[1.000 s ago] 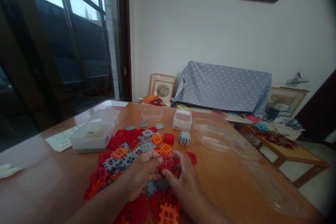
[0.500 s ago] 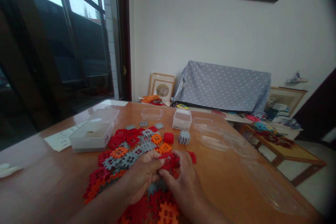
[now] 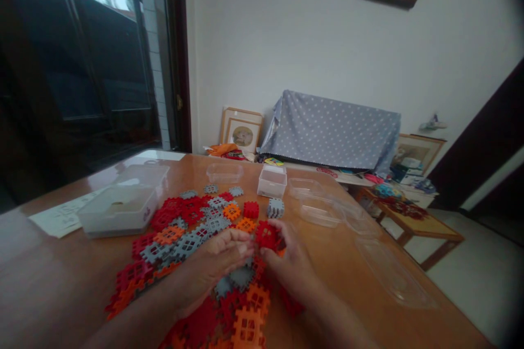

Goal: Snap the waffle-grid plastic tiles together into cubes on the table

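My right hand (image 3: 292,256) grips a red interlocking block piece (image 3: 266,234) between thumb and fingers, above the table. Just left of it, my left hand (image 3: 229,253) has its fingers stretched out, with nothing visible in them and a small gap to the red piece. Under and around both hands spreads a pile of flat notched pieces in grey (image 3: 188,244), red (image 3: 135,275) and orange (image 3: 249,327). Beyond the hands stand a red cube (image 3: 251,209) and a grey cube (image 3: 275,208) of the same notched style. My forearms hide part of the pile.
A white-filled plastic box (image 3: 117,212) stands at the left beside a paper sheet (image 3: 57,212). Farther back are a small clear box (image 3: 272,181) and a shallow clear tray (image 3: 224,173). Several clear lids, one a long lid (image 3: 395,272), lie along the table's right side.
My left hand has come off the red piece and its fingers have straightened. The red piece stays in my right hand, now turned to show a windowed face. The view has swung slightly right.
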The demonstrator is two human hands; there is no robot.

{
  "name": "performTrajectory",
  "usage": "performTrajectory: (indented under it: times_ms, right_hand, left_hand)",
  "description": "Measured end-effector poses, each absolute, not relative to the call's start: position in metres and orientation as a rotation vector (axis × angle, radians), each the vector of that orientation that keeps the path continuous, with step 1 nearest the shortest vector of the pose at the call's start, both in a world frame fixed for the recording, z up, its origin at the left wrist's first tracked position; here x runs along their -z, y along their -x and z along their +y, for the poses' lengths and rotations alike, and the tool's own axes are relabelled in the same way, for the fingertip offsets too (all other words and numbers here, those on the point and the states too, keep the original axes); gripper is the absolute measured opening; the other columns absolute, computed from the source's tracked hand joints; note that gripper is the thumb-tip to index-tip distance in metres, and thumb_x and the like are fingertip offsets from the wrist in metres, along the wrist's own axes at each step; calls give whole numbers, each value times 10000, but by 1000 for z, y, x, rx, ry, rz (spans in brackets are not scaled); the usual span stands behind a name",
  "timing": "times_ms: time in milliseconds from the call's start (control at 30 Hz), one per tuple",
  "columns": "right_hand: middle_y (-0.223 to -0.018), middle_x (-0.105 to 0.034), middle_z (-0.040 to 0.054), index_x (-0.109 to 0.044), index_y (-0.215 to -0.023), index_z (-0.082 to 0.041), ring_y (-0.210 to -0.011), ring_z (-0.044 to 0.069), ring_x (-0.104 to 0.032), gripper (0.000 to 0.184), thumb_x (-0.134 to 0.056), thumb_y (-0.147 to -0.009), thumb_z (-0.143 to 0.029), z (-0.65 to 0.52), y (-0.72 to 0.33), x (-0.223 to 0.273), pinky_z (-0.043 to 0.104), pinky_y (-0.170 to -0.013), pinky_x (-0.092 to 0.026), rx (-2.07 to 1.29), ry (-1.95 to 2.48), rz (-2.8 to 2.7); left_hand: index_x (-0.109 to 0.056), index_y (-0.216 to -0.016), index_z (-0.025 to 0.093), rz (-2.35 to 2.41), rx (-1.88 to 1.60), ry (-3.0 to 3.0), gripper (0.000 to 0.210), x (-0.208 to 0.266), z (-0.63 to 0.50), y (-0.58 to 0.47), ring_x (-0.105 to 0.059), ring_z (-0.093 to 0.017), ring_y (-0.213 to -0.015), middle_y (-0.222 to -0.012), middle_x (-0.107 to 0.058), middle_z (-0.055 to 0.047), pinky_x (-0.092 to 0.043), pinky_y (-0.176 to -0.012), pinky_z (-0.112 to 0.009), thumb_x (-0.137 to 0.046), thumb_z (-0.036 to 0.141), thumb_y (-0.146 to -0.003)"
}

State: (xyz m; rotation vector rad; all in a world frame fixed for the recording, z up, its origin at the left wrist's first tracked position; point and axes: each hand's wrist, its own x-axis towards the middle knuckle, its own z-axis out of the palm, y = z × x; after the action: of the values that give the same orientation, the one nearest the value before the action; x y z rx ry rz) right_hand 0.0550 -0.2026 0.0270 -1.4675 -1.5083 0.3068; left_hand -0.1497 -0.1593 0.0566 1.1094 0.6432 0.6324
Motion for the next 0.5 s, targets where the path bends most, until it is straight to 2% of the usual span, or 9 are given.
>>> performTrajectory:
  times_ms: [100,300,500]
  right_hand:
    - [-1183,-645,75,-570,-1262,-221,-1032,236,-617,519,-658,-750,-206,-196,-102,-23,389,-868,-518,-446,1551,-1449]
    - [-1274,-640,104,-543,-1330,-198,-1133,262,-626,602,-656,-739,-199,-188,-157,4,457,-955,-511,-548,1553,-1457]
    - [-1307,-643,66,-582,-1316,-226,-1184,241,-610,630,-672,-701,-124,-183,-152,12,471,-1073,-440,-563,1547,-1583]
  left_hand:
    - [-624,-1065,213,751,-648,-1163,308,-60,-151,156,-594,-246,-1249,-1280,-669,-101,-407,-1096,-402,-675,451,-876]
    - [-637,-1038,183,828,-726,-1196,416,-58,-135,165,-669,-250,-1138,-1209,-708,-123,-457,-1063,-393,-695,532,-820]
    - [-669,-957,186,951,-767,-1280,467,-56,-134,161,-696,-262,-1042,-1066,-749,-104,-491,-966,-379,-727,595,-740]
